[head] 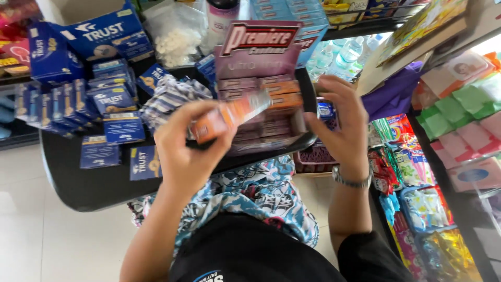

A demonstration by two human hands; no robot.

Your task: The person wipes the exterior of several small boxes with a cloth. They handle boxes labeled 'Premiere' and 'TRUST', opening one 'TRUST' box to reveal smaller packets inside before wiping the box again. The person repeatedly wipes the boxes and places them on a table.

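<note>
Both of our hands are raised over a dark round tray point(68, 177) resting on our lap. Our left hand point(190, 151) pinches a small orange and silver box point(232, 116) between thumb and fingers, holding it tilted just in front of a purple display carton point(261, 68). Our right hand point(339, 122) is spread, its fingers curled against the right edge of that carton, with a metal watch point(352, 181) on the wrist. The carton stands on the tray and holds rows of small orange and purple boxes like the one we hold. To the left on the tray lie many small blue boxes point(123, 127), some flat, some standing in a row, beside a larger blue carton point(99, 34). A striped cloth point(169, 96) is bunched between the blue boxes and the purple carton. On the right, shelves point(459, 172) carry bright packets in green, pink and red.
</note>
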